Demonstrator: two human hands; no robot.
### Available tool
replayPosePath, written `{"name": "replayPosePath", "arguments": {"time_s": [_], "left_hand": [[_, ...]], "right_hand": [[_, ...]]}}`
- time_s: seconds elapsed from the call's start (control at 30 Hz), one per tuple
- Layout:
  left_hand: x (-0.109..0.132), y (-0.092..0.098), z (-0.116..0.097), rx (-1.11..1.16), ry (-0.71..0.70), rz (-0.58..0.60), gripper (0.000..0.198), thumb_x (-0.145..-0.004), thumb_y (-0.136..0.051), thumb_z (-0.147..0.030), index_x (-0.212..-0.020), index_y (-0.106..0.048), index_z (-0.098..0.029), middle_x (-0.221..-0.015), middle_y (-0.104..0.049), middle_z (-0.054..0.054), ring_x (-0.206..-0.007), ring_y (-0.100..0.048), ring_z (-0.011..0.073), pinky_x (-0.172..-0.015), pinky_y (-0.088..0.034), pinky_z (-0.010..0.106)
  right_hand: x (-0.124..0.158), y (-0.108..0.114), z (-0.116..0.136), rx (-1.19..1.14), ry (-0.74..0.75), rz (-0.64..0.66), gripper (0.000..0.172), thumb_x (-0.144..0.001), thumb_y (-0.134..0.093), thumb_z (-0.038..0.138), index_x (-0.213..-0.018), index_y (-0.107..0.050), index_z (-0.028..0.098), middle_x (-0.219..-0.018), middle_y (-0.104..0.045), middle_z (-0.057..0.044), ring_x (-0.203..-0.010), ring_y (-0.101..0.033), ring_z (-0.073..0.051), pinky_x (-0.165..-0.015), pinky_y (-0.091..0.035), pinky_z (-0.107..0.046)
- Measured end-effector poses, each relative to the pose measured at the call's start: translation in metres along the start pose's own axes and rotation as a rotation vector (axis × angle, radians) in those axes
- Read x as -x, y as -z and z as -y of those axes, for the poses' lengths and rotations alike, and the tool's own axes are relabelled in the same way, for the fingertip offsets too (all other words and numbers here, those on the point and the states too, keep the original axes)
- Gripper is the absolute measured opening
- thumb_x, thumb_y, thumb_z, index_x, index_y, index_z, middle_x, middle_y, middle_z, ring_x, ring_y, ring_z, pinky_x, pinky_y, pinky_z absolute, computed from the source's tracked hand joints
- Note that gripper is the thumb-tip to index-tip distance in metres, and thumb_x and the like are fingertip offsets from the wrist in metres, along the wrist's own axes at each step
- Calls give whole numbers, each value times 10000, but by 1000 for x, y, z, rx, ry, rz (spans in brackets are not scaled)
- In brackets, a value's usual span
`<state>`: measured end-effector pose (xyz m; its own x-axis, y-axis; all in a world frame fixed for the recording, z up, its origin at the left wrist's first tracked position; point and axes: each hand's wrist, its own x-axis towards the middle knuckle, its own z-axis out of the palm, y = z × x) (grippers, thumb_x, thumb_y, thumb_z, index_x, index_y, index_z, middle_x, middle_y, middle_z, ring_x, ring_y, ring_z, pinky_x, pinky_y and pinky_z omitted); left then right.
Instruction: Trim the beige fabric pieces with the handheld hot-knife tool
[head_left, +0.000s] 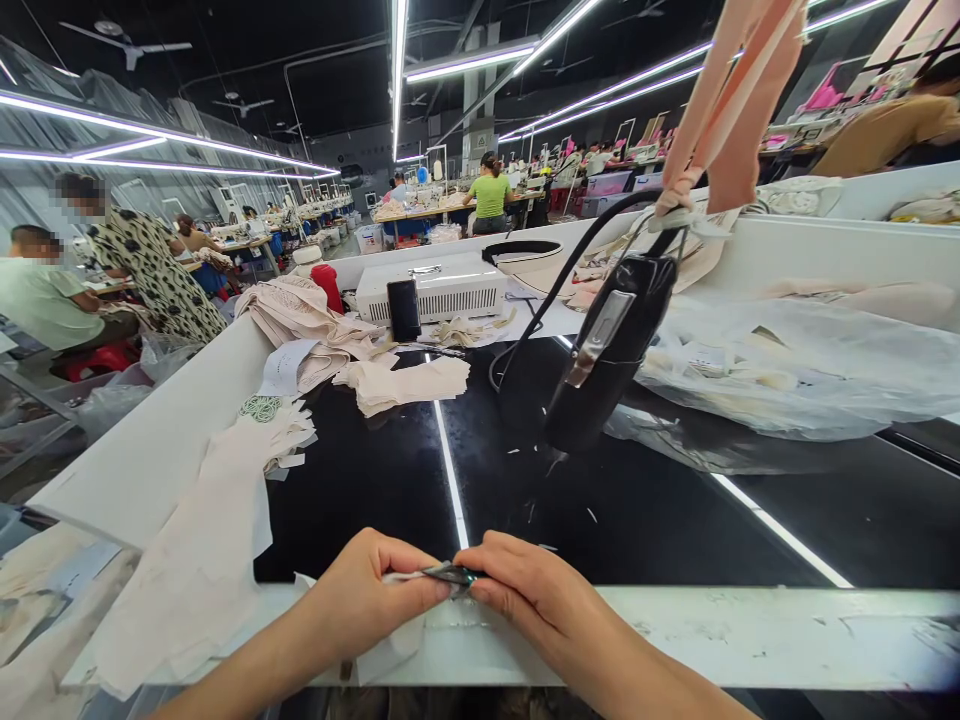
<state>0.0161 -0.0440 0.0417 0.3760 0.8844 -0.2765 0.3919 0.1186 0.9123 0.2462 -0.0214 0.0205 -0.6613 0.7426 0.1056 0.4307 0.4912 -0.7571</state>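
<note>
My left hand (375, 590) is closed at the table's front edge, thumb and forefinger pinching a narrow pale strip (401, 577). Facing it, my right hand (536, 590) is closed around small dark thread snips (453, 574), mostly hidden by the fingers. The pointed blade lies at the left fingertips, against the strip. Below my left hand hangs a piece of pale cloth (394, 648). Stacked cream fabric pieces (206, 530) lie left of my hands.
A black device (611, 340) with a cable hangs from pink cloth strips (731, 130) over the black tabletop (360, 490). Further back are a phone (404, 310), a white vented box (457, 290) and cream cloth (405, 382). Clear plastic bags (810, 360) lie right. People work beyond.
</note>
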Motion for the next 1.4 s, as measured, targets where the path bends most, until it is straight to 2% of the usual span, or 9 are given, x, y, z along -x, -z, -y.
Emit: {"name": "replayPosePath", "arguments": {"time_s": [0.33,0.5,0.67,0.87,1.03,1.13,1.23,1.33,1.4], "left_hand": [[3,-1,-9,27,32,2,344,-885,-650,-428,-817,-835,-146,-667,-533,12,-695,-371,152,-594,-278,272],[2,-2,-7,0,29,-11,373,-874,-662,-481,-829,-840,-157,-692,-535,14,-706,-383,158,-605,-290,272],[0,-2,-5,13,23,-7,353,-870,-661,-452,-840,-844,-152,-675,-526,6,-704,-381,155,-610,-278,276],[2,-4,-5,34,9,17,316,-882,-664,-396,-844,-847,-140,-652,-543,-2,-682,-380,145,-609,-281,276],[2,-5,-4,44,9,17,332,-884,-679,-415,-808,-832,-130,-637,-555,-8,-665,-402,138,-607,-298,270],[0,-5,-3,43,12,14,322,-873,-695,-415,-817,-843,-135,-675,-647,4,-673,-482,145,-632,-359,258],[0,-3,-3,55,10,13,282,-866,-717,-406,-918,-867,-173,-868,-784,31,-826,-638,203,-753,-458,266],[1,0,-3,55,32,21,310,-866,-731,-453,-990,-870,-205,-973,-815,37,-949,-692,247,-819,-494,285],[2,1,-3,24,58,7,353,-865,-726,-502,-984,-872,-204,-951,-811,41,-935,-695,251,-795,-495,286]], "right_hand": [[1,-1,-1,2,0,-16,561,-1101,-296,598,-1005,-728,253,-841,-634,-13,-772,-616,-169,-708,-455,-278],[1,-1,0,-21,18,-3,576,-1092,-278,623,-1028,-717,255,-872,-653,-17,-788,-623,-174,-720,-459,-286],[4,-2,0,-42,-9,11,516,-1103,-312,590,-1058,-710,264,-901,-655,-13,-819,-629,-173,-746,-458,-284],[4,-4,0,3,1,-25,598,-1096,-269,617,-959,-709,235,-834,-633,-17,-773,-610,-174,-709,-449,-285],[8,-5,-4,-48,-5,-57,568,-1087,-321,625,-996,-735,248,-843,-652,-22,-780,-622,-178,-714,-472,-289],[14,-1,-5,-85,-52,-92,541,-1078,-364,630,-1024,-752,256,-851,-667,-27,-791,-640,-184,-730,-502,-292],[23,8,-4,-103,-108,-115,481,-1069,-424,608,-1088,-767,270,-902,-706,-35,-847,-681,-196,-794,-549,-293],[35,20,-4,-92,-142,-89,439,-1059,-454,577,-1169,-778,302,-988,-762,-52,-936,-725,-226,-849,-586,-295],[48,25,-12,-65,-164,-47,426,-1041,-479,577,-1172,-794,322,-1028,-794,-57,-957,-748,-245,-830,-608,-293]]}}
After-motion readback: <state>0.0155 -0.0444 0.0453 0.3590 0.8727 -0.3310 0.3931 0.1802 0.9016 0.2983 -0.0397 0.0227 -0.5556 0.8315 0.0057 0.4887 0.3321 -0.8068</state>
